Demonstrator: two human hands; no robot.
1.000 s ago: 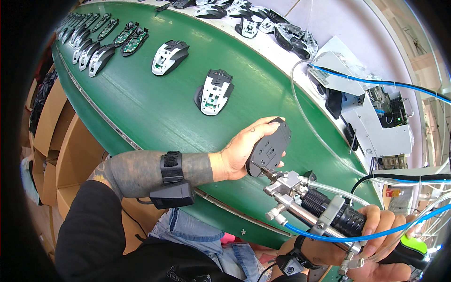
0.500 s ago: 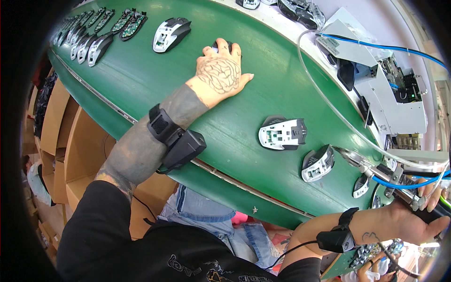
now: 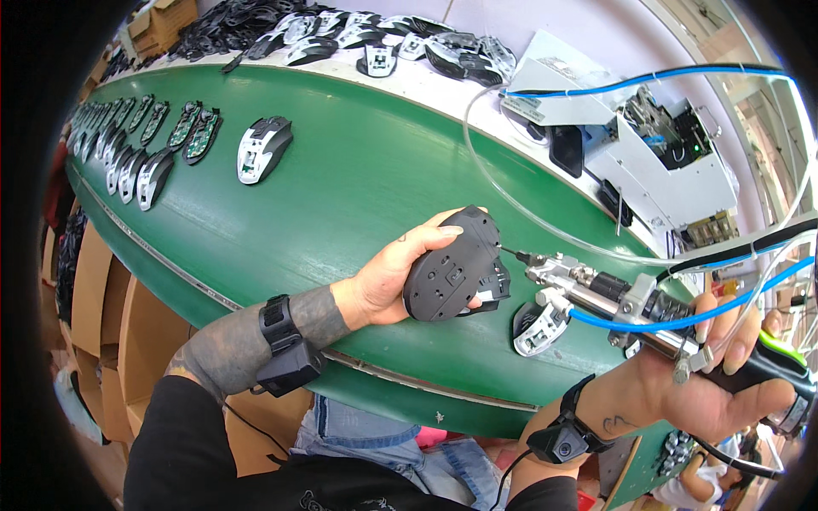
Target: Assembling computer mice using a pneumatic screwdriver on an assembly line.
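Two hands at work, well apart. My left hand (image 3: 388, 277) is clamped around a dark mouse shell (image 3: 452, 268), held underside up just above the green counter (image 3: 341, 187). My right hand (image 3: 724, 387) is closed on a pneumatic screwdriver (image 3: 613, 294) with blue hoses. The driver's long axis runs right to left; its tip touches the shell's right edge. One open mouse base (image 3: 537, 328) lies below the driver.

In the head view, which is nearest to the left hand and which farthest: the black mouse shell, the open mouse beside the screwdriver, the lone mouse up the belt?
1. Black mouse shell, held in the left hand.
2. Open mouse, just to the right, on the green belt.
3. Lone mouse, far up-left.
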